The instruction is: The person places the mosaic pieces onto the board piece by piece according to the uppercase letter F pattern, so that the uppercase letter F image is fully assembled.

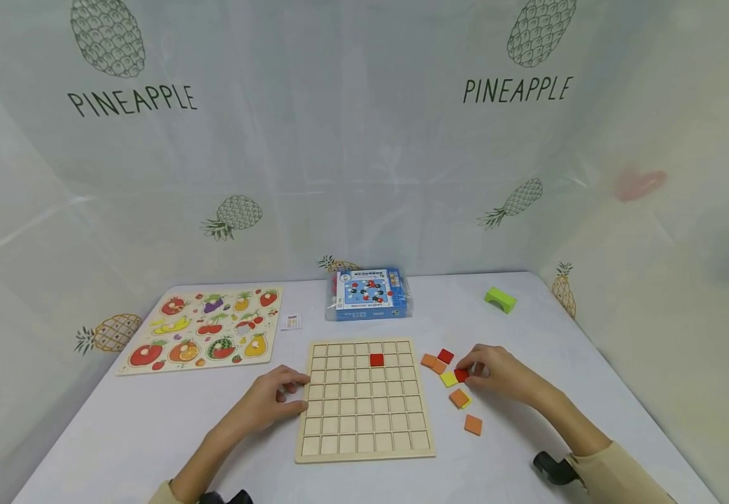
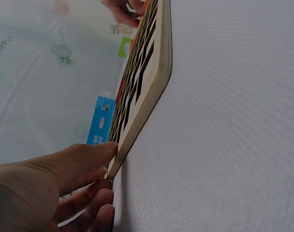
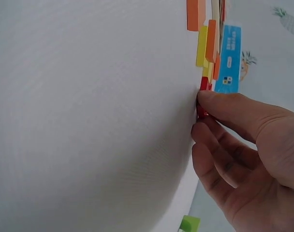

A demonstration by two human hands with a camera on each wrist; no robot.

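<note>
A wooden grid board (image 1: 364, 406) lies flat on the table, with one red tile (image 1: 377, 360) in a cell of its upper part. My left hand (image 1: 271, 400) touches the board's left edge, thumb and fingers spaced apart along it. To the right of the board my right hand (image 1: 499, 372) pinches a red square tile (image 3: 203, 108) between thumb and fingertips, close over the table. Beside it lie a yellow tile (image 1: 449, 379), another red tile (image 1: 446, 355) and several orange tiles (image 1: 473, 425), one of them on top of a yellow one.
A fruit puzzle board (image 1: 203, 329) lies at the back left, with a small printed card (image 1: 292, 322) beside it. Behind the grid stands a blue box (image 1: 369, 294) in clear wrapping. A green arch block (image 1: 500, 299) sits at the back right, before the pineapple-print curtain (image 1: 364, 175).
</note>
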